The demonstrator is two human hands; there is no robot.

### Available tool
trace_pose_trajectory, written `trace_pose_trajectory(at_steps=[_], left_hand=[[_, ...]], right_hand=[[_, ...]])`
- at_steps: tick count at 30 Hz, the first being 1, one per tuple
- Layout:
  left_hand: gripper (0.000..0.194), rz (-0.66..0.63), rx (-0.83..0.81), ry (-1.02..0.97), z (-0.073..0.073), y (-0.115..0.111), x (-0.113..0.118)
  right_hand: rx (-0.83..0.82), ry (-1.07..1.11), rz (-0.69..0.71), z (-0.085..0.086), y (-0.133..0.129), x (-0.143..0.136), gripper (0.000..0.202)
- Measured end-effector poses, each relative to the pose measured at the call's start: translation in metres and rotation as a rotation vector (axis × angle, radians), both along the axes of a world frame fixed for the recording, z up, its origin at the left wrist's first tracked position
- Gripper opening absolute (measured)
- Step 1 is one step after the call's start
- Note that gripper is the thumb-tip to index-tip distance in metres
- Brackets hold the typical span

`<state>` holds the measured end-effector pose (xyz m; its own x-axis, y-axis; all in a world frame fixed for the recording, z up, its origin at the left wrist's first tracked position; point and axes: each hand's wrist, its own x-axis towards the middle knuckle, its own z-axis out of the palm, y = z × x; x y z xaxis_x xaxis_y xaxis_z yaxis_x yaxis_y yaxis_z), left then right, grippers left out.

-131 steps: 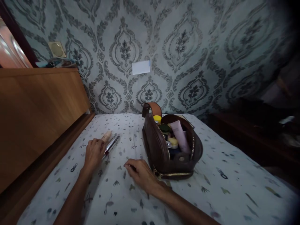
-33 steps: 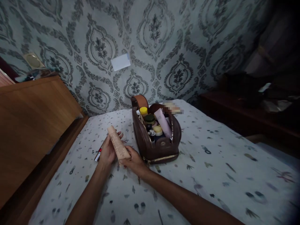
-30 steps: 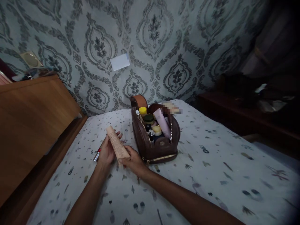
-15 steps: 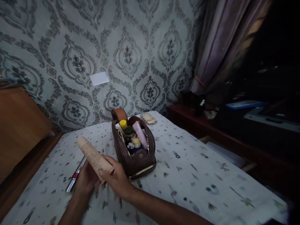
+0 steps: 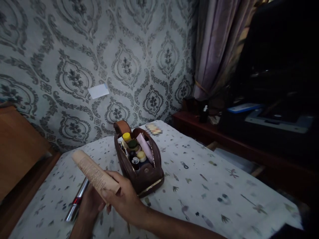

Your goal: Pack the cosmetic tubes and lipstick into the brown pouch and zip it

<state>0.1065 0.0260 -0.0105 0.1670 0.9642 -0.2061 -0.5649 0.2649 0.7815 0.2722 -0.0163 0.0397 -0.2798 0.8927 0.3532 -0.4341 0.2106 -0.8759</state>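
A beige squeeze tube (image 5: 96,174) with small printed text is tilted up to the left, held in front of me. My right hand (image 5: 126,197) is closed around its lower right end, thumb on top. Under the tube, my left hand (image 5: 91,200) cups it from below, its fingers partly hidden. A silver cylinder with a red band (image 5: 77,200) lies beside my left hand, its upper end covered by that hand. Just beyond my hands stands an unzipped brown toiletry bag (image 5: 152,181). Inside it are a yellow-capped container (image 5: 126,136), a pink tube (image 5: 145,147) and several small jars and bottles.
All this rests on a bed with a patterned white sheet (image 5: 194,196). A blurred flat item (image 5: 154,129) lies behind the bag. To the left stands an orange-brown box-like panel (image 5: 22,146). At the right, a dark red ledge (image 5: 184,116) runs below the curtain (image 5: 209,49).
The view has turned slightly right and up, so the bag sits a little lower and further left. My hands keep the same hold on the tube.
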Motion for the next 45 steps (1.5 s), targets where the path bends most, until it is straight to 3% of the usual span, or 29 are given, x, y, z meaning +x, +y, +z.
trace_pose_trajectory(at_steps=[3,5,10,16,20,23,28,32,38,45], left_hand=[[0.026,-0.132,0.001,-0.011,0.0,0.001,0.001],[0.032,-0.132,0.027,0.001,0.003,0.001,0.003],[0.049,0.004,0.066,-0.003,0.01,-0.003,0.006],[0.059,0.188,-0.002,-0.004,0.003,0.0,0.003],[0.057,0.205,0.013,-0.008,0.001,0.002,0.002],[0.057,0.203,0.022,-0.015,0.005,-0.001,0.004],[0.055,0.126,0.064,0.003,0.014,-0.009,0.011],[0.056,0.142,0.068,0.017,0.012,-0.007,0.009],[0.059,0.154,0.054,0.031,0.005,-0.003,0.006],[0.06,0.159,0.049,0.041,0.016,-0.007,0.011]], right_hand=[[-0.033,0.03,0.022,-0.004,-0.002,0.002,0.056],[-0.072,0.048,0.05,-0.009,-0.003,0.002,0.056],[-0.144,-0.03,0.031,-0.025,-0.004,-0.001,0.051],[-0.112,-0.228,-0.057,-0.037,-0.007,-0.002,0.054],[-0.121,-0.117,-0.039,-0.045,-0.005,-0.006,0.053],[-0.211,0.021,0.038,-0.049,-0.002,-0.008,0.071],[-0.357,0.158,0.191,-0.05,0.004,-0.009,0.082],[-0.453,0.228,0.286,-0.049,0.008,-0.011,0.09],[-0.474,0.169,0.172,-0.046,0.007,-0.011,0.09],[-0.385,0.075,0.121,-0.038,0.002,-0.005,0.089]])
